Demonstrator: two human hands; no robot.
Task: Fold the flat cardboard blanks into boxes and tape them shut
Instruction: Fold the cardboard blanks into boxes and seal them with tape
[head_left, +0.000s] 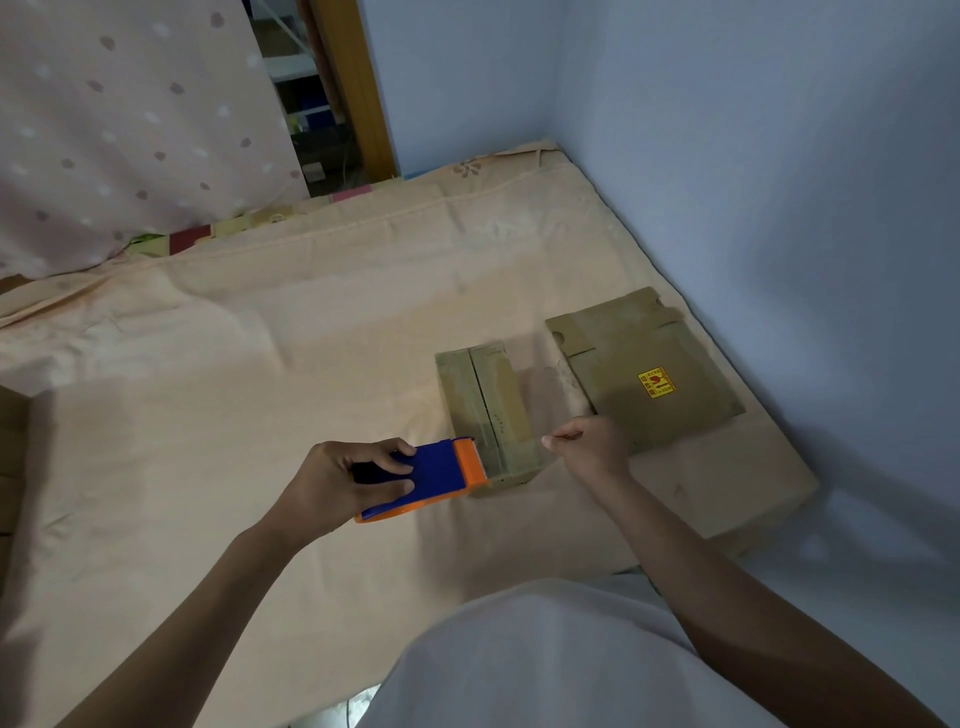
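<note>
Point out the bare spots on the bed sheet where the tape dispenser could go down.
The bed sheet lies bare left of the folded box, out to the polka-dot curtain. It is crowded on the right: the stack of flat blanks sits close beside the box, near the wall. The left hand holds the tape dispenser; the right hand pinches tape.

One folded box, one flat blank, one tape dispenser.

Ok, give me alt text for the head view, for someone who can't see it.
A person's left hand grips a blue and orange tape dispenser at the near edge of a folded cardboard box on a peach bedsheet, while the right hand pinches clear tape beside it. A flat cardboard blank lies to the right.
</note>
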